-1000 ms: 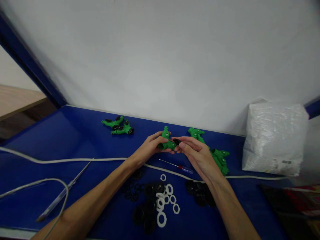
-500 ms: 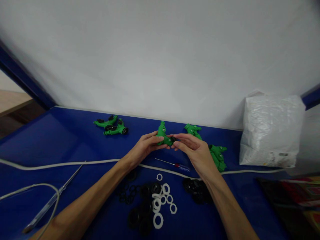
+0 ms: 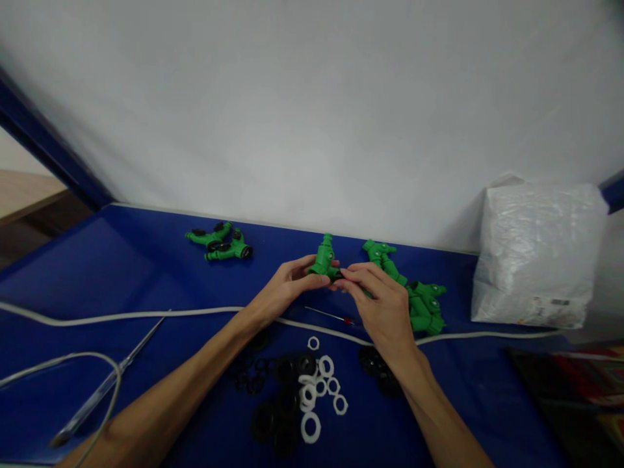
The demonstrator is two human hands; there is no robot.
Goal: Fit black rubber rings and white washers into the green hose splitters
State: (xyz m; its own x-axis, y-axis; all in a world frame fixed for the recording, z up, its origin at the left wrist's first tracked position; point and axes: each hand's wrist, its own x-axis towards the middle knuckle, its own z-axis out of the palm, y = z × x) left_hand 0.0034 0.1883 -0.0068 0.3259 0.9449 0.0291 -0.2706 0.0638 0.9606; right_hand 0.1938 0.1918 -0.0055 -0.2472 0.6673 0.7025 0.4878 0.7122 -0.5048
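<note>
My left hand [image 3: 287,286] is closed around a green plastic fitting [image 3: 324,257], held just above the blue table [image 3: 121,273] at mid-frame. My right hand [image 3: 380,302] pinches a small black part [image 3: 338,275] against the open end of that fitting. Behind my right hand lies a row of similar green fittings [image 3: 419,302]. Two more green fittings with black rings [image 3: 220,242] lie at the back left. In front of my hands are loose white rings [image 3: 319,383] and black rings [image 3: 280,396]. A small red-handled screwdriver [image 3: 336,317] lies under my hands.
A white plastic bag [image 3: 536,253] stands at the back right against the white wall. A white cable [image 3: 146,315] runs across the table. A long clear-handled tool [image 3: 104,387] lies at the left. Another black ring pile [image 3: 377,367] sits by my right wrist.
The camera view has shifted slightly. My right hand has turned over the fitting's end, its fingers now pinching down on the black part. My left hand has tilted the fitting more upright.
</note>
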